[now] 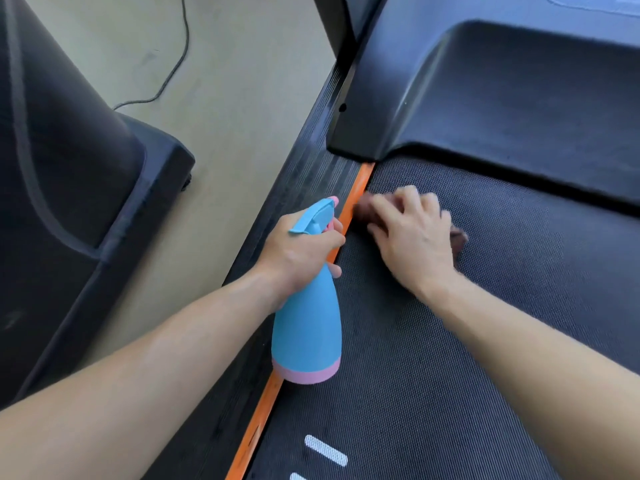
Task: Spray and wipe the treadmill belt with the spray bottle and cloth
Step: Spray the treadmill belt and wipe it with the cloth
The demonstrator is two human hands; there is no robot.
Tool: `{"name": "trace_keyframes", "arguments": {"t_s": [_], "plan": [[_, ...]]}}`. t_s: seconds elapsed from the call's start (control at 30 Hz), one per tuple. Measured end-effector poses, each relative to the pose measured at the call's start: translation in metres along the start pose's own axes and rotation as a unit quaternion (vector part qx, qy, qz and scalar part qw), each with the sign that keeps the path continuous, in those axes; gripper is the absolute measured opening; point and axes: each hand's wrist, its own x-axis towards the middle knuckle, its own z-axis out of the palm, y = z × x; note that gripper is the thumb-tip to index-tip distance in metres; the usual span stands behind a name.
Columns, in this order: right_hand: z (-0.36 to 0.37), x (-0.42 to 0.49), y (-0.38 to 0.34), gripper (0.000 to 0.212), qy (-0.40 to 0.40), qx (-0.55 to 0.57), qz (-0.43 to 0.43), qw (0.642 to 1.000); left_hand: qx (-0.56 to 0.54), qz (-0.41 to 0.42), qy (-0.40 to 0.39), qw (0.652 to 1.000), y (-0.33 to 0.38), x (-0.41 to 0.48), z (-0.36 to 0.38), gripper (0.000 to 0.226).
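Cloth [459, 239] bunched in curled right hand [412, 233], pressed on belt [450, 375]; left hand [301, 251] grip clamped round spray bottle [306, 334] neck.

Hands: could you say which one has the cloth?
The right hand, on the brown cloth against the black belt; the left hand grips the light-blue plastic spray bottle.

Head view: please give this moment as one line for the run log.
step: wipe | left hand: grips spray bottle at neck | right hand: holds cloth on treadmill belt beside orange strip
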Motion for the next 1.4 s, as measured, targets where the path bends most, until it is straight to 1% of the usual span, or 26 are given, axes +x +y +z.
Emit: {"name": "trace_keyframes", "arguments": {"t_s": [0.07,0.13,0.2,0.23,0.3,0.37,0.43,0.47,0.53,0.6,0.67,0.7,0.73,0.83,0.87,0.9,0.93,0.97,1.03,1.1,1.17,1.2,1.27,1.3,1.33,1.4], "plan": [[-0.007,-0.045,-0.001,0.037,-0.016,0.014,-0.092,0.996,0.003,0.003,0.0,1.0,0.002,-0.001,-0.002,0.039],[-0.011,-0.054,0.008,0.04,-0.024,0.013,-0.168,0.985,0.005,0.0,0.001,1.0,0.005,-0.001,-0.005,0.039],[-0.007,-0.03,0.02,0.04,-0.024,-0.01,-0.19,0.981,0.003,-0.004,0.01,1.0,0.005,0.0,-0.008,0.037],[-0.003,-0.013,0.023,0.039,-0.021,-0.019,-0.167,0.986,-0.002,-0.008,0.012,1.0,0.005,0.001,-0.009,0.037],[0.001,0.021,0.026,0.038,-0.016,-0.015,-0.063,0.998,-0.01,-0.016,0.013,1.0,0.005,0.002,-0.009,0.038],[0.004,0.037,0.023,0.038,-0.027,-0.006,0.028,0.999,-0.003,-0.011,0.008,1.0,0.004,0.002,-0.007,0.037],[0.002,0.022,0.011,0.036,-0.028,-0.008,0.046,0.999,0.01,0.0,0.0,1.0,0.004,0.001,-0.004,0.038],[-0.002,0.004,0.005,0.036,-0.02,-0.006,0.025,0.999,0.019,0.006,-0.001,1.0,0.004,0.0,-0.002,0.038],[-0.011,-0.042,0.0,0.039,-0.023,0.006,-0.053,0.998,0.028,0.01,-0.006,1.0,0.006,-0.004,0.002,0.036],[-0.017,-0.08,0.007,0.04,-0.041,0.02,-0.144,0.988,0.044,0.013,-0.009,0.999,0.008,-0.008,0.007,0.026],[-0.02,-0.078,0.022,0.042,-0.046,0.014,-0.195,0.98,0.062,0.009,-0.018,0.998,0.009,-0.014,0.012,0.021],[-0.018,-0.066,0.028,0.042,-0.044,0.0,-0.194,0.98,0.065,0.007,-0.018,0.998,0.009,-0.016,0.014,0.022],[-0.015,-0.05,0.031,0.042,-0.038,-0.015,-0.17,0.985,0.068,0.005,-0.019,0.998,0.009,-0.016,0.017,0.022],[-0.013,0.001,0.044,0.041,-0.023,-0.024,-0.001,0.999,0.096,0.005,-0.025,0.995,0.006,-0.015,0.025,0.022],[-0.012,0.01,0.049,0.041,-0.028,-0.022,0.04,0.999,0.102,0.006,-0.024,0.994,0.006,-0.015,0.028,0.021],[-0.014,0.012,0.051,0.041,-0.033,-0.021,0.057,0.998,0.104,0.006,-0.025,0.994,0.007,-0.015,0.031,0.02],[-0.016,0.006,0.051,0.041,-0.032,-0.017,0.049,0.998,0.104,0.006,-0.027,0.994,0.009,-0.016,0.035,0.02],[-0.02,-0.007,0.051,0.041,-0.029,-0.012,0.019,0.999,0.103,0.008,-0.027,0.994,0.011,-0.016,0.038,0.022],[-0.03,-0.046,0.055,0.044,-0.038,0.003,-0.071,0.997,0.1,0.007,-0.028,0.995,0.014,-0.017,0.047,0.028],[-0.043,-0.087,0.071,0.045,-0.065,0.003,-0.157,0.986,0.105,0.01,-0.041,0.994,0.018,-0.017,0.058,0.032],[-0.057,-0.114,0.094,0.044,-0.093,-0.022,-0.202,0.975,0.109,0.012,-0.054,0.993,0.023,-0.019,0.073,0.027],[-0.063,-0.122,0.105,0.044,-0.096,-0.035,-0.193,0.976,0.115,0.008,-0.064,0.991,0.025,-0.02,0.08,0.023],[-0.071,-0.132,0.126,0.047,-0.086,-0.043,-0.11,0.989,0.132,0.005,-0.077,0.988,0.028,-0.019,0.093,0.017],[-0.074,-0.138,0.137,0.049,-0.08,-0.041,-0.05,0.995,0.138,0.005,-0.083,0.987,0.028,-0.02,0.1,0.02],[-0.076,-0.143,0.147,0.05,-0.072,-0.038,0.005,0.997,0.145,0.006,-0.09,0.985,0.029,-0.02,0.107,0.029],[-0.081,-0.154,0.163,0.052,-0.058,-0.039,0.071,0.995,0.16,0.012,-0.11,0.981,0.03,-0.022,0.12,0.045]]}}
